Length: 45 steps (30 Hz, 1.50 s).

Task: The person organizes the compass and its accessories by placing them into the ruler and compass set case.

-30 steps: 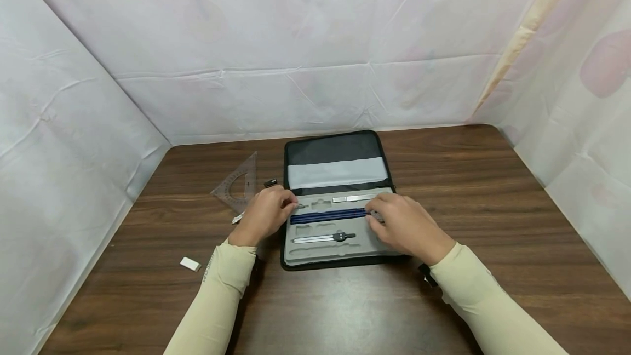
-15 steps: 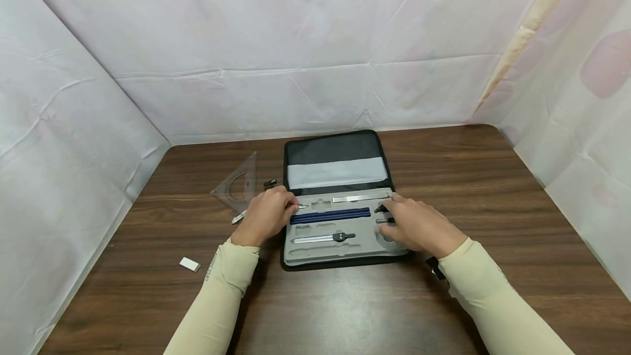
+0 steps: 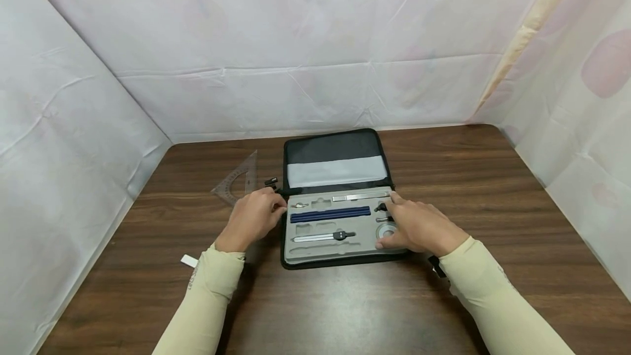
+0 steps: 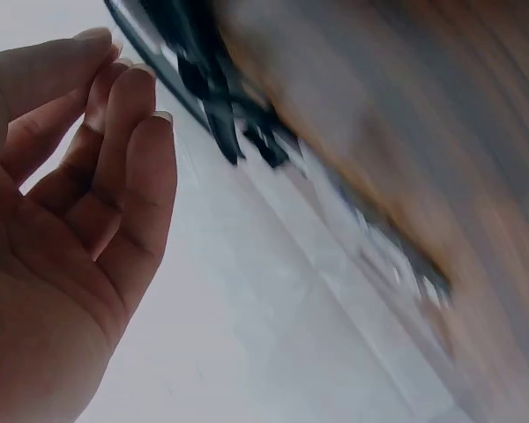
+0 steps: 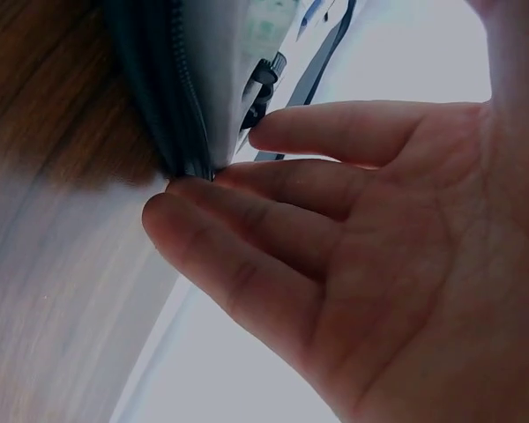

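A zippered drafting-set case [image 3: 345, 260] lies unfolded on the table, its grey foam insert facing up. My left hand [image 3: 252, 217] is just beside the case's left edge, fingers loosely bent; the left wrist view shows nothing held. My right hand [image 3: 421, 225] rests at the case's right edge with relaxed, spread fingers [image 5: 238, 256]. A small metal compass part [image 3: 299, 205] sits in the upper-left slot. Dark blue pencils [image 3: 330, 215], a compass [image 3: 322, 237], a narrow silvery case [image 3: 352, 197], small black fittings [image 3: 380, 207] and a round clear-and-white item [image 3: 385, 230] also lie in the foam.
Left of the case lies a clear set square [image 3: 235, 179] with a protractor cutout. A small black object [image 3: 270, 182] is near the case's hinge. A white block like an eraser [image 3: 189, 260] lies further left, partly behind the sleeve. Several foam slots hold nothing.
My left hand has drawn back leftward from the small metal part, which stays in its slot. My right hand has shifted right, off the pencils' end, uncovering the black fittings and round item.
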Available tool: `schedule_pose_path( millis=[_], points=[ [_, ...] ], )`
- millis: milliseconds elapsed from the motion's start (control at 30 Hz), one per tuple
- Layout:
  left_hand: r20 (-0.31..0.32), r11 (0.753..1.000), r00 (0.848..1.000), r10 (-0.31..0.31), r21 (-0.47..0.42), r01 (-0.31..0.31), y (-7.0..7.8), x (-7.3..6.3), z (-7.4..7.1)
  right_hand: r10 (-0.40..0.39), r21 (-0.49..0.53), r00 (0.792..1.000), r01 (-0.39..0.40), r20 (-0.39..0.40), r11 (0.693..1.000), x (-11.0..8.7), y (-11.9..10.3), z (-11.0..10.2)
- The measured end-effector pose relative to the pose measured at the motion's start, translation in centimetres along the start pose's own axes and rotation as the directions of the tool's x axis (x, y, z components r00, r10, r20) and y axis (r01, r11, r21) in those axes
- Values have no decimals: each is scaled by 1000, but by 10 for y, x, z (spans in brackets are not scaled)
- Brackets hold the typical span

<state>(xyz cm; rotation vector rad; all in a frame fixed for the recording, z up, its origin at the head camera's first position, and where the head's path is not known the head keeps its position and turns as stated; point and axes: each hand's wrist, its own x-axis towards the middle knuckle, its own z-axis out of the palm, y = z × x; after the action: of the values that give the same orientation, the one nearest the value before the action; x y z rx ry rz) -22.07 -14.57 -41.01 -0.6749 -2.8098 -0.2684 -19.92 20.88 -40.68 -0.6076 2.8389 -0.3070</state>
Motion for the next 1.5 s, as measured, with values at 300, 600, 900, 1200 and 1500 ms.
schedule_pose_path(
  millis=[300,600,900,1200,1500],
  points=[
    [66,998,998,-26,59,22,-33,-41,-20,27,-28,1000,-27,6,999,-1,3,-2],
    [119,993,987,-111,-28,116,-72,-84,-43,20,-36,1000,-21,-22,999,-1,4,0],
    [404,944,861,-310,23,329,-96,-118,-55,0,-26,1000,0,-23,1000,4,1,4],
    [444,923,823,-355,25,385,-81,-100,-47,-4,-15,999,4,-35,1000,6,1,5],
    [375,953,887,-269,-30,301,-50,-78,-35,0,-14,999,-1,-36,1000,7,1,5]
  ],
)
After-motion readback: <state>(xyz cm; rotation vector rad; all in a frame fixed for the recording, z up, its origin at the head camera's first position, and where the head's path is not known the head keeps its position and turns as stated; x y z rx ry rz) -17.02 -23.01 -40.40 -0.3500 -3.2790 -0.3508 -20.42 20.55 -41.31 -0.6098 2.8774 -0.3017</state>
